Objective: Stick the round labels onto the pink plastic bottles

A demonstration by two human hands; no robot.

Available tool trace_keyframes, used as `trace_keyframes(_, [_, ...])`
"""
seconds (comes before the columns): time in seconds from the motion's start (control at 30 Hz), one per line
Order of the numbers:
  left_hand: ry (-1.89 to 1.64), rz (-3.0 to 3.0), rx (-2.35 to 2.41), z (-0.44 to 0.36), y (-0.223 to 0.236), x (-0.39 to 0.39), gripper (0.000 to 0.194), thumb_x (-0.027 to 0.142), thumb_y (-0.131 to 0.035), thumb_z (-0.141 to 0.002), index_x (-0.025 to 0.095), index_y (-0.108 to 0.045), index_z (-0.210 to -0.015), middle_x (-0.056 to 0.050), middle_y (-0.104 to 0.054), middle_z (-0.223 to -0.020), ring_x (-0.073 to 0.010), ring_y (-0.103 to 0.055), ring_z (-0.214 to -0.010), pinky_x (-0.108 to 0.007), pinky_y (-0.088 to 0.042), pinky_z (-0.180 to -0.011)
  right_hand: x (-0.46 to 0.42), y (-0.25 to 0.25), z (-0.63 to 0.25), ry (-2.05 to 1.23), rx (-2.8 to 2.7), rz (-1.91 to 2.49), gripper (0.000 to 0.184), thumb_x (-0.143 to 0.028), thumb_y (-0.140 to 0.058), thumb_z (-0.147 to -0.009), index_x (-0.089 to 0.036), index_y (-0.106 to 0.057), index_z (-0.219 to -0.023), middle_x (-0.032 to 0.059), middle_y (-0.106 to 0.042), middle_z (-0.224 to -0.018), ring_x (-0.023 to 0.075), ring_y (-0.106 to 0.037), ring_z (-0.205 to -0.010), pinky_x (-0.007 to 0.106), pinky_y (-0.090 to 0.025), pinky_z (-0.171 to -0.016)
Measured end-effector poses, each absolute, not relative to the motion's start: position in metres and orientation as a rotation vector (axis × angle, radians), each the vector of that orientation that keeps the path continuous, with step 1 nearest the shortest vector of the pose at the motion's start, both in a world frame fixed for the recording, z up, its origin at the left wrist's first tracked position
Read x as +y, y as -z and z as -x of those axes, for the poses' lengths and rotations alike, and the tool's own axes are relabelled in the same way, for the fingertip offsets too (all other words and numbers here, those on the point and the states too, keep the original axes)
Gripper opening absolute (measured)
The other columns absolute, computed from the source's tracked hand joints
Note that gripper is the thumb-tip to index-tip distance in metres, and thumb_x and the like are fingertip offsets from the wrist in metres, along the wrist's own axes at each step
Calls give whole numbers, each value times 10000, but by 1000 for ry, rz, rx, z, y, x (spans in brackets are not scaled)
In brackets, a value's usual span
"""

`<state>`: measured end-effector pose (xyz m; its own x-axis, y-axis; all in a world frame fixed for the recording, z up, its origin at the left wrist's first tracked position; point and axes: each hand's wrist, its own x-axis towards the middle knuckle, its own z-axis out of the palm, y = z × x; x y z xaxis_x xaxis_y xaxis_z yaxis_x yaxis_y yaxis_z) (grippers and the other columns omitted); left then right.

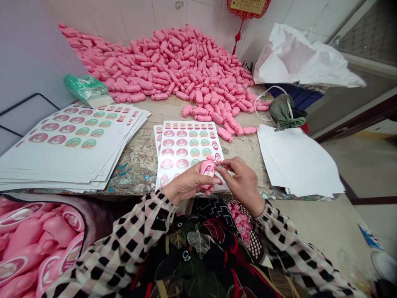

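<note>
Across the upper middle of the frame a great heap of pink bottles (182, 62) covers the far part of the table (139, 161), spilling down toward the centre. At the left, a thick stack of sticker sheets (71, 145) lies fanned out, with a green packet (87, 90) just behind it. At the upper right sits a white plastic bag (304, 60), and below it, right of centre, some plain white sheets (297, 161) overhang the table edge. In the lower left corner, finished pink bottles carrying round labels fill a bin (37, 244).

In the centre lies one sticker sheet (187, 151), partly used along its near rows. Just over its near edge, the left hand (186, 184) is wrapped around a small pink bottle (207, 169), thumb across the front. The right hand (243, 182) touches the bottle's right side, its fingertips pinched narrow; whether a sticker sits between them cannot be told.

The bottle looks like light, hollow, stiff plastic with a smooth, somewhat slippery skin, so gripping around its waist, as the left hand does, seems the surest hold. The stickers look thin, floppy and tacky, best lifted by an edge.
</note>
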<state>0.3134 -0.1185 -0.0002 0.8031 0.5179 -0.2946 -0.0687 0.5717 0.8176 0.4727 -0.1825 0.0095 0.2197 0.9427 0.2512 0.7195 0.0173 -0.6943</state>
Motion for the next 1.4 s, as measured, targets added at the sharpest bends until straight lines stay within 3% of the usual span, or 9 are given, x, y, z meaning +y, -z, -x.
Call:
trace_keyframes(0.23, [-378,-983,579,-327,0,-132,710,171,-686,-671,243,-281,-1251,23,-562,-678,-108,-569,-488,-236,-486,-465,-183,7,-460,-1315,-857,1346,331,-449,-678,-689,-177,-587,-853,-11,-601,-649,100,-509,-460,228,-412,-426])
trace_keyframes(0.4, [-263,-1177,575,-333,6,-142,934,202,-702,-661,251,-128,-1396,35,-556,-608,-129,-561,-467,-261,-490,-455,-196,3,-460,-1446,-612,1231,318,-390,-722,-652,-174,-589,-844,-9,-606,-637,97,-510,-447,209,-394,-388])
trace_keyframes(0.53, [-61,-1277,497,-326,11,-144,989,228,-697,-668,269,-86,-1444,-2,-609,-691,-122,-563,-511,-253,-476,-490,-215,0,-500,-1284,-574,1380,288,-380,-723,-655,-219,-610,-865,-29,-605,-650,82,-490,-468,205,-382,-435])
trace_keyframes(0.67, [-109,-1282,573,-320,14,-136,749,302,-644,-714,227,-322,-1386,1,-592,-710,-110,-552,-520,-245,-462,-502,-253,7,-550,-1242,-1069,1836,191,-378,-691,-685,-224,-657,-794,15,-638,-725,156,-569,-646,278,-432,-602])
trace_keyframes(0.87, [-474,-1422,875,-319,32,-122,474,417,-526,-790,214,-510,-1218,31,-547,-633,-93,-487,-453,-224,-403,-466,-277,9,-574,-831,-1648,2384,147,-402,-623,-713,-263,-663,-740,49,-663,-779,238,-591,-713,333,-400,-607])
trace_keyframes(1.0, [-561,-1623,942,-319,45,-123,402,413,-492,-815,201,-569,-1148,33,-526,-569,-117,-498,-510,-233,-389,-519,-226,-4,-567,-731,-1729,2190,209,-397,-489,-815,-262,-642,-768,14,-647,-716,196,-576,-671,308,-400,-608])
trace_keyframes(1.13, [-576,-1677,937,-318,49,-124,401,402,-459,-836,201,-548,-1172,33,-525,-577,-118,-488,-521,-231,-383,-528,-141,1,-561,-377,-1660,2066,231,-406,-488,-810,-217,-617,-837,45,-650,-853,198,-577,-772,318,-408,-679])
trace_keyframes(1.27, [-586,-1739,961,-318,48,-124,394,380,-453,-837,205,-547,-1177,50,-510,-546,-112,-482,-514,-228,-373,-540,-75,21,-552,-120,-1557,2171,250,-294,-524,-777,-184,-553,-1000,106,-608,-1048,221,-562,-894,310,-391,-692])
trace_keyframes(1.4, [-588,-1805,973,-318,49,-124,383,361,-459,-835,197,-563,-1165,56,-500,-532,-109,-482,-526,-227,-360,-547,-60,33,-547,-141,-1529,2211,226,-274,-502,-786,-180,-541,-988,94,-629,-949,219,-567,-809,306,-378,-647])
